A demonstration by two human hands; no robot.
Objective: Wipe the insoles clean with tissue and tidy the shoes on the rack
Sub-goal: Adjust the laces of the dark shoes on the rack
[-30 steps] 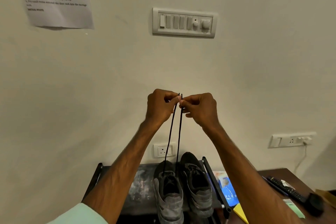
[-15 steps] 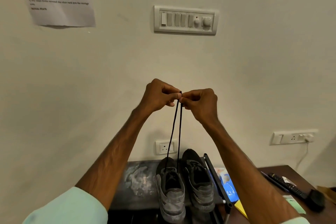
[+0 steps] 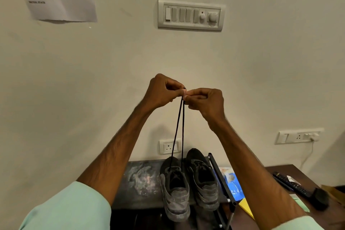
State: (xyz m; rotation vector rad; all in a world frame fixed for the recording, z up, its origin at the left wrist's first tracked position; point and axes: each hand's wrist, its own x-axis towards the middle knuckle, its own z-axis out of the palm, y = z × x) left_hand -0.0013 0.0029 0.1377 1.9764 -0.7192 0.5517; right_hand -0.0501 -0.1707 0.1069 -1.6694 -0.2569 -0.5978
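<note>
1. Black laces (image 3: 178, 127) run taut from the laced shoe (image 3: 175, 192) up to my two hands, which are raised well above the rack (image 3: 138, 181). The left hand (image 3: 162, 89) pinches one end and the right hand (image 3: 205, 101) pinches the other. Each grip is clamped on its lace, with the fingertips of the two hands touching.
2. The laced shoe stands on the rack's top shelf, toe toward the wall, just beside the second shoe (image 3: 203, 183).
3. I judge this step to be evening the lace ends before tying or tucking them, as part of tidying the pair. To do it well I match both ends at the pinch, so neither side hangs longer.
4. I make the pull gentle and straight up. The laced shoe's heel appears to overhang the shelf's front edge, so a hard tug could tip it off.
5. For the knot I would lower both hands toward the tongue, holding light tension so the lacing does not go slack.
6. I see no tissue, and I cannot tell whether the insoles are wiped. A remote (image 3: 291, 185) and a brush (image 3: 320, 199) lie on the wooden surface (image 3: 270, 172) to the right, well apart from the shoes.
</note>
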